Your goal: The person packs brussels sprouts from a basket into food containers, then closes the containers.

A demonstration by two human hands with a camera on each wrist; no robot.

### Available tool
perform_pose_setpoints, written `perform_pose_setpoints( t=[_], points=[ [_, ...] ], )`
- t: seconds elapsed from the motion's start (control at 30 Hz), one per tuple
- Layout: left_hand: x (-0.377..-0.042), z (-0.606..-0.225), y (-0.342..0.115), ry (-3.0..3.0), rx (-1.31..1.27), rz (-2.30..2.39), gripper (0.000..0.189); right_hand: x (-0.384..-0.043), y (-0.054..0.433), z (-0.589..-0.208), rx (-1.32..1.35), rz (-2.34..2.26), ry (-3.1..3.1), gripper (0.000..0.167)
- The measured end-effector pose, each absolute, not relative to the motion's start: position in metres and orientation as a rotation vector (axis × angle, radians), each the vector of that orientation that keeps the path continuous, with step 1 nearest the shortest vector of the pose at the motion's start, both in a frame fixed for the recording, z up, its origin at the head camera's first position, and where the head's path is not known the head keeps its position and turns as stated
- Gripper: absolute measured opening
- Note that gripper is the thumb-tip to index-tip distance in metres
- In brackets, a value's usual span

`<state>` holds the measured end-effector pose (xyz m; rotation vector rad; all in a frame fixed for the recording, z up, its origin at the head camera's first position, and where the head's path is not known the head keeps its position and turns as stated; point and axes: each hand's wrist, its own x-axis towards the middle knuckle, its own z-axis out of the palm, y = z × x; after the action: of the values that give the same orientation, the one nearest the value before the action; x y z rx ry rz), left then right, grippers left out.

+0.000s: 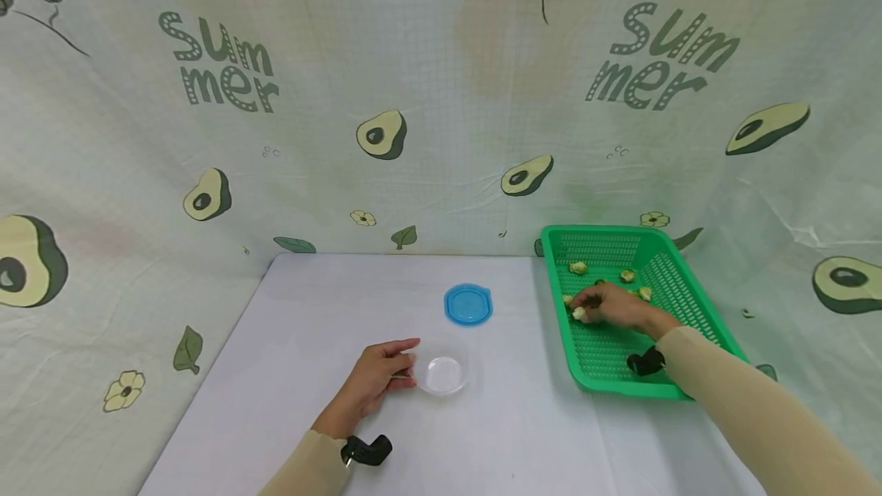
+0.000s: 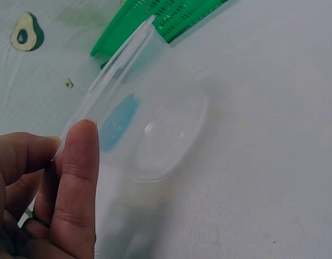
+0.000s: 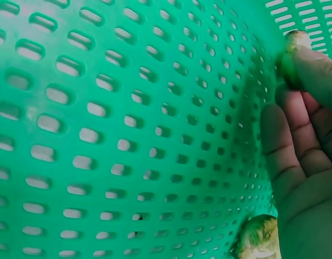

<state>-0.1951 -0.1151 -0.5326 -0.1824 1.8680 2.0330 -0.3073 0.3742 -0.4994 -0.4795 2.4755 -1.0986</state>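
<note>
- Pinching rim of clear cup with left hand, thumb and fingers almost meeting across thin edge.
- Grasping pale green piece with right hand, down inside green basket; gripping between thumb and fingertips, with remaining fingers loosely bent.
- From right wrist, can see second piece low down, just beside palm, against slotted plastic.
- Can see more pieces scattered in basket, near right hand.
- Cannot tell cup resting on table from cup lifted just above.
- Find cup at front middle of table, well apart from basket at right.
- See blue lid lying flat on table, beyond cup and left of basket; from left wrist, glimpsed through cup's clear wall.
- Find table white, with soft shadow near cup.
- Behind and to both sides, see pale cloth hanging, printed with avocados, leaves, flowers and "summer" lettering.
- Note beige sleeves and black straps at both wrists.
</note>
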Motion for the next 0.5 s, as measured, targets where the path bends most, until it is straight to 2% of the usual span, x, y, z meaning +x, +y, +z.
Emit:
perform_pose_setpoints(
  t=[0.33,0.5],
  points=[
    [-0.194,-0.531,-0.115,1.869,-0.18,2.03,0.048,-0.304,0.377,-0.491,-0.422,-1.189,2.516,0.03],
    [-0.194,-0.532,-0.115,1.862,-0.181,2.033,0.048,-0.3,0.379,-0.484,-0.372,-1.312,2.485,0.037]
  ],
)
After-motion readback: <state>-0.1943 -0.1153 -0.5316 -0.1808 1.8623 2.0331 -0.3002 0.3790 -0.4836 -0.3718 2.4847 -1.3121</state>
